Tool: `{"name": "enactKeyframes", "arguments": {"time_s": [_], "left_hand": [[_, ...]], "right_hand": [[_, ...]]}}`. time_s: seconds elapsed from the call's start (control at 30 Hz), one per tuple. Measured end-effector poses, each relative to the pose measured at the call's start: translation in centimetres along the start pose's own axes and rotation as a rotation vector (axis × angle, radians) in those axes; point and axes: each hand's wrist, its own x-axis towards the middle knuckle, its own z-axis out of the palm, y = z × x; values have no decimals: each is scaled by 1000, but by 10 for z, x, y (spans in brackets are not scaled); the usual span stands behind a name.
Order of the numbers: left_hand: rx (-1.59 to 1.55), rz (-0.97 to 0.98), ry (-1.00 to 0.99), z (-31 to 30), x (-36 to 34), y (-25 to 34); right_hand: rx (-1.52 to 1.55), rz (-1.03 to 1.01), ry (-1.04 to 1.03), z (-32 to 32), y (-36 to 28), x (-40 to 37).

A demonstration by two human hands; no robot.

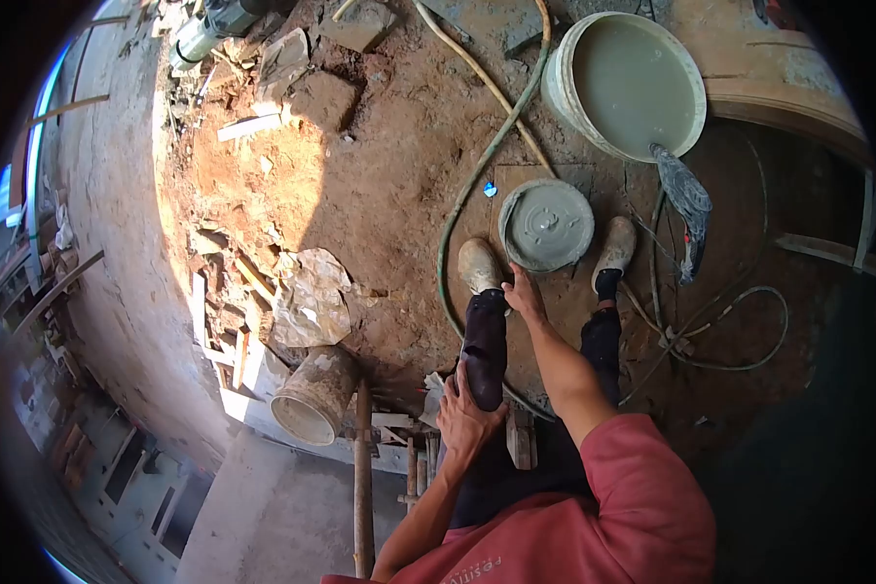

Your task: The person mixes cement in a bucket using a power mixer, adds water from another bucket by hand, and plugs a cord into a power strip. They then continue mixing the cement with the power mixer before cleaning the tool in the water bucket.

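Observation:
A round pail (548,226) stands on the ground between my two boots, its top face coated wet grey with ring marks and a small mark at the centre. My right hand (526,296) reaches down beside it, the fingers stretched out and their tips right at the pail's lower edge. On my dark trouser leg (486,341), near the knee, rests my left hand (469,417) with its fingers spread. Muddy boots, a left one (479,265) and a right one (615,245), flank the pail.
A large white bucket (558,88) of grey liquid stands beyond the pail, a grey-smeared cloth-like piece (684,195) hanging at its rim. Hoses (482,165) loop across the dirt. A tipped bucket (321,389), a crumpled sheet (311,297) and wood scraps lie left.

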Motion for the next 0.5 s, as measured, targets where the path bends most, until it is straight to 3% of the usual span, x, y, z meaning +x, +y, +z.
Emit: {"name": "enactKeyframes", "arguments": {"time_s": [0.37,0.43,0.5], "left_hand": [[28,26,-65,-1,-1,-17],[35,18,-70,5,-4,-19],[39,31,-61,12,-8,-19]], "right_hand": [[-247,154,-40,2,-22,15],[-501,-8,246,-5,-32,-4],[-367,-36,318,-26,-34,-12]]}}
